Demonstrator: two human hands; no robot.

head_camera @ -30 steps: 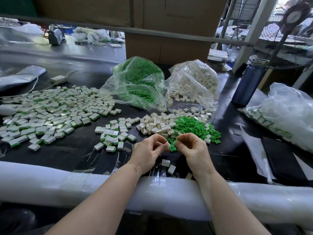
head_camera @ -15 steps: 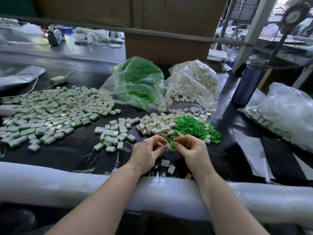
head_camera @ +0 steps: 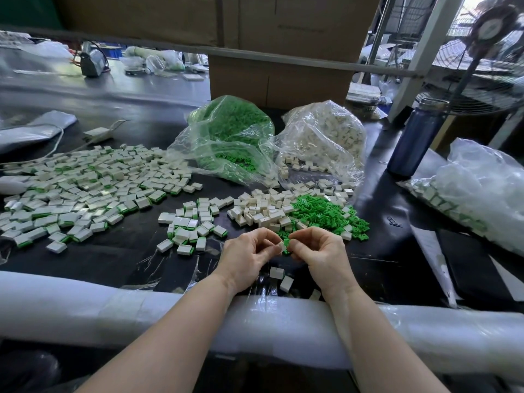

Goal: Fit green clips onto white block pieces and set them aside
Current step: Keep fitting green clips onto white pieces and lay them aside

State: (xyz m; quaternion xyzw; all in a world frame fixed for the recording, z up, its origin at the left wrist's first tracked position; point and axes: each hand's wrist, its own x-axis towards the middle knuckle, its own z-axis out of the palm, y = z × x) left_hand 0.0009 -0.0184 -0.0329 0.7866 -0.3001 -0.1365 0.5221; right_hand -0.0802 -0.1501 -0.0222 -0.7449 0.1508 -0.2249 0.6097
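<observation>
Both hands met just above the near edge of the dark worktop (head_camera: pixel 136 245). The left hand (head_camera: pixel 249 258) had its fingers curled, its grip pinching a small white block piece (head_camera: pixel 281 246) at the fingertips. The right hand (head_camera: pixel 319 253) was curled likewise, its grip pinching a green clip (head_camera: pixel 286 243) pressed against that block, so the two parts touched between the hands. Just beyond the hands lay a loose heap of white blocks (head_camera: pixel 261 211) and, to its right, a heap of green clips (head_camera: pixel 326 214). Beyond and left of the left hand sat a small cluster of finished pieces (head_camera: pixel 192 225), with a far larger spread (head_camera: pixel 85 188) further left. Directly below the hands, two loose white blocks (head_camera: pixel 280 277) rested by the padded white rail (head_camera: pixel 113 310). Two clear bags, one of green clips (head_camera: pixel 232 137) and one of white blocks (head_camera: pixel 323 137), stood well beyond the heaps
</observation>
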